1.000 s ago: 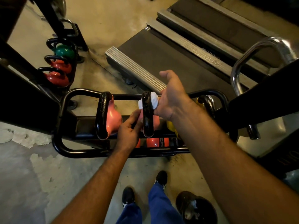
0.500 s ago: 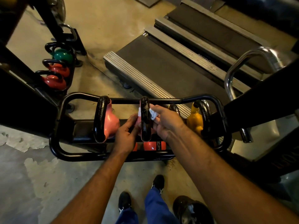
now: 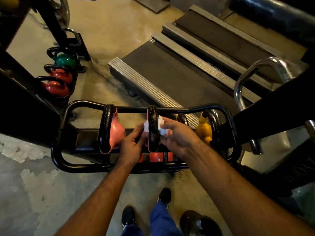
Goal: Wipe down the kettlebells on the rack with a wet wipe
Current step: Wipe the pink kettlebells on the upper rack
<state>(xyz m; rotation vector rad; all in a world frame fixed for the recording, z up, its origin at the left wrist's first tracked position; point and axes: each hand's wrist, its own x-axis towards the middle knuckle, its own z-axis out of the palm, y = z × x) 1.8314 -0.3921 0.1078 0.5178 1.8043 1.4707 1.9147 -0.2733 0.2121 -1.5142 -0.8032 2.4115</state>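
A black tubular rack [image 3: 58, 155] holds kettlebells side by side. In its middle stands a pink kettlebell with a black handle [image 3: 152, 130]. A white wet wipe [image 3: 161, 126] is wrapped around that handle, showing on both sides. My right hand [image 3: 177, 135] pinches the wipe against the handle's right side. My left hand [image 3: 133, 143] touches the handle's left side and the wipe's left end. Another pink kettlebell [image 3: 115, 132] stands to the left, a yellow kettlebell [image 3: 204, 130] to the right. The middle bell's body is mostly hidden by my hands.
A second rack at the far left carries a green kettlebell [image 3: 65, 60] and two red kettlebells [image 3: 56, 88]. Treadmill decks [image 3: 170, 74] lie behind the rack, with a chrome rail [image 3: 238, 89] at right. My shoes [image 3: 128, 217] stand on the concrete floor below.
My right hand came down from the top of the middle handle to its right side, carrying the wipe lower. My left hand stayed on the handle's left side.
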